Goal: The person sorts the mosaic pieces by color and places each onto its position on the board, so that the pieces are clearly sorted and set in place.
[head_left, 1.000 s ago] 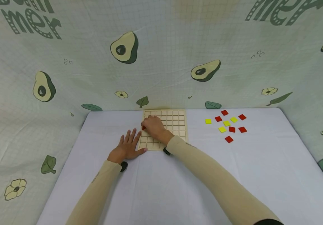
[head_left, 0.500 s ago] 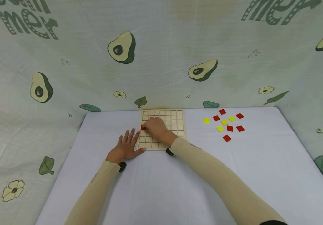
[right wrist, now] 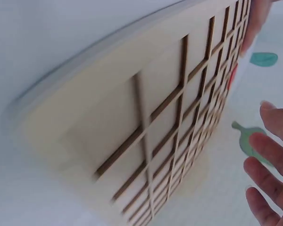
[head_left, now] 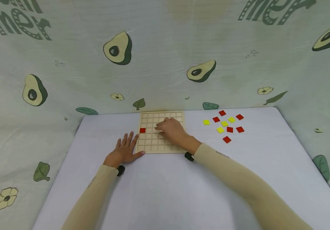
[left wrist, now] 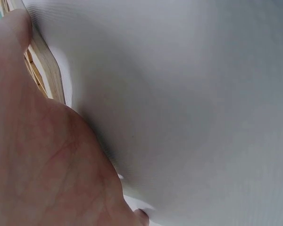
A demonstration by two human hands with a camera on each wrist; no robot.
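Note:
A wooden grid board (head_left: 150,150) with rows of square cells lies on the table. One red square tile (head_left: 142,130) sits in a cell at the board's left edge. My left hand (head_left: 124,150) rests spread on the table at the board's lower left corner, its thumb on the front rim and its fingers along the left side. Over the middle of the board is my right hand (head_left: 172,130), its fingers loosely bent and holding nothing. In the right wrist view, those fingers (right wrist: 269,181) are apart from one another above the grid (right wrist: 170,103).
Right of the board, several loose tiles lie scattered on the white table (head_left: 165,188), among them a red tile (head_left: 226,139) and a yellow tile (head_left: 206,122). A fabric backdrop (head_left: 159,64) printed with avocados rises behind the table's far edge.
My right hand has let go of the red tile, which now lies in a left-edge cell, and has moved right across the board. My left hand has stayed at the board's corner.

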